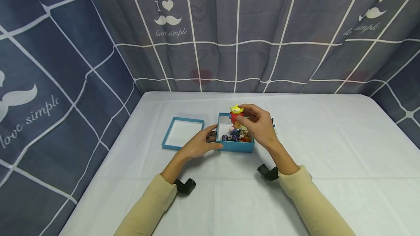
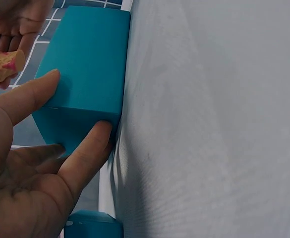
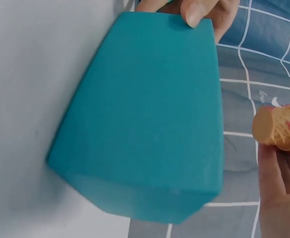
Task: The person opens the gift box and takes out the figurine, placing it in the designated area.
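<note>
Head view: right hand [image 1: 261,125] pinches toy [image 1: 235,111]; left hand [image 1: 198,144], seemingly spread, touches box [image 1: 237,147] at left; slack pinch could drop toy.

The place seems to be a curtained booth: a grid-patterned curtain [image 1: 252,61] hangs at ten, twelve and two o'clock around a white-covered table [image 1: 331,137].

The box [image 1: 234,146], with figurines [image 1: 234,135] in it, stands right of the lid [image 1: 181,132].
</note>
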